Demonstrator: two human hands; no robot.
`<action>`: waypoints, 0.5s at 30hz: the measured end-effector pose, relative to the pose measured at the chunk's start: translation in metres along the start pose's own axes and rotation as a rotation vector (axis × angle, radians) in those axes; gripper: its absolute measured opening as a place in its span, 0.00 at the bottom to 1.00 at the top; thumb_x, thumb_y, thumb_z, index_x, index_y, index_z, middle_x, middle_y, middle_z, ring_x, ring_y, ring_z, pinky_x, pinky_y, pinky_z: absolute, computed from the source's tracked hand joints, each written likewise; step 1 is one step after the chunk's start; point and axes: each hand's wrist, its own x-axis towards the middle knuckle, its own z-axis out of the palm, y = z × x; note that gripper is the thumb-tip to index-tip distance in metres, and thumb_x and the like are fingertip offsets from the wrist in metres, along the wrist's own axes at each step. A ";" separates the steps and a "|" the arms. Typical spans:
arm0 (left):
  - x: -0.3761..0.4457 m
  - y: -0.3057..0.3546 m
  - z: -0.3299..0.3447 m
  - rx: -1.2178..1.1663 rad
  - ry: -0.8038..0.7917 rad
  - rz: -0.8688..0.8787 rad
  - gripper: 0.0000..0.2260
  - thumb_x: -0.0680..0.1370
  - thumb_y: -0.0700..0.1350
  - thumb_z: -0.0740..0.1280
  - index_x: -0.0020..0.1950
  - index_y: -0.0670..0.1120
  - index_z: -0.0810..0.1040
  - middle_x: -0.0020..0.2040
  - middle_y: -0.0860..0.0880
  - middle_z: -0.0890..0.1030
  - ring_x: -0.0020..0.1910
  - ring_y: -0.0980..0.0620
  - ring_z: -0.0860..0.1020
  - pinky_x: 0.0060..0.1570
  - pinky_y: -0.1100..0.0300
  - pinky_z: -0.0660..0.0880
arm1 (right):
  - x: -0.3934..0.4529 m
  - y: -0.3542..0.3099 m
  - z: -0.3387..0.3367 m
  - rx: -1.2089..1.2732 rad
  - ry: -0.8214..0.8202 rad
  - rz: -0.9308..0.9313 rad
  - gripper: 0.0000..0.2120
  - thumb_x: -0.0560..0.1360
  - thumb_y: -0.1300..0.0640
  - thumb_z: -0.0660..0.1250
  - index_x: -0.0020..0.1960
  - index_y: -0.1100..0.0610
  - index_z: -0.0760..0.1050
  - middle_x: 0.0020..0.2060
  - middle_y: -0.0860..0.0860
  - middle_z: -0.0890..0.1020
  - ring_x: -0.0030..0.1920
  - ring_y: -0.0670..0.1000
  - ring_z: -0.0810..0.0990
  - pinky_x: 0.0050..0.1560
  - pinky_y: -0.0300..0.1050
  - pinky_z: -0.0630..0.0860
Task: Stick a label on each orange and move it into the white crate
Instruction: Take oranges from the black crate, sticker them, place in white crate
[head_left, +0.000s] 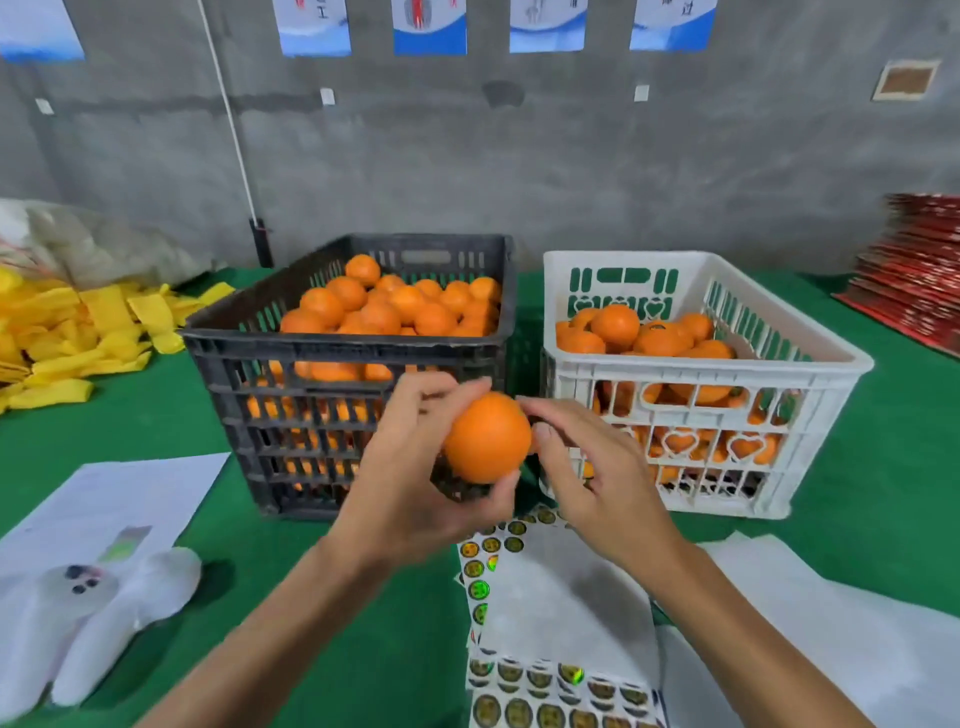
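An orange (487, 437) is being held up by the left hand (410, 467), whose fingers are being curled round it, in front of the gap between the black crate (291, 364) on the left and the white crate (810, 384) on the right. Its right side is being touched by the fingertips of the right hand (592, 467); whether a label is being pinched there cannot be told. Sticker sheets (540, 680) are lying on the green worktop (156, 415) nearby.

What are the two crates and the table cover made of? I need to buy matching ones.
Black crate: looks like moulded plastic, matte and scuffed, with slotted walls. White crate: likely the same plastic, smoother and cleaner, with heart-shaped cutouts. Green cover: seems to be felt or similar cloth, flat with no shine; the exact fabric can't be told.
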 end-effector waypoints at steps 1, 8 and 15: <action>-0.020 -0.001 0.011 -0.065 -0.055 -0.057 0.32 0.71 0.54 0.77 0.74 0.48 0.74 0.65 0.52 0.68 0.67 0.62 0.71 0.59 0.73 0.70 | -0.011 0.008 0.006 -0.012 -0.042 0.012 0.12 0.85 0.54 0.60 0.62 0.54 0.80 0.55 0.43 0.82 0.54 0.41 0.81 0.53 0.32 0.73; -0.095 -0.021 0.046 -0.435 -0.075 -0.676 0.23 0.72 0.69 0.74 0.64 0.63 0.78 0.61 0.58 0.76 0.59 0.54 0.80 0.51 0.60 0.81 | -0.069 0.072 0.034 -0.306 -0.652 0.363 0.22 0.84 0.45 0.62 0.74 0.53 0.73 0.71 0.48 0.75 0.72 0.49 0.70 0.73 0.47 0.67; -0.106 -0.015 0.057 -0.626 -0.035 -0.875 0.20 0.76 0.66 0.69 0.61 0.56 0.81 0.53 0.49 0.80 0.49 0.50 0.81 0.46 0.52 0.82 | -0.093 0.073 0.041 -0.384 -0.763 0.338 0.31 0.82 0.33 0.54 0.81 0.46 0.63 0.81 0.42 0.56 0.81 0.46 0.52 0.78 0.41 0.48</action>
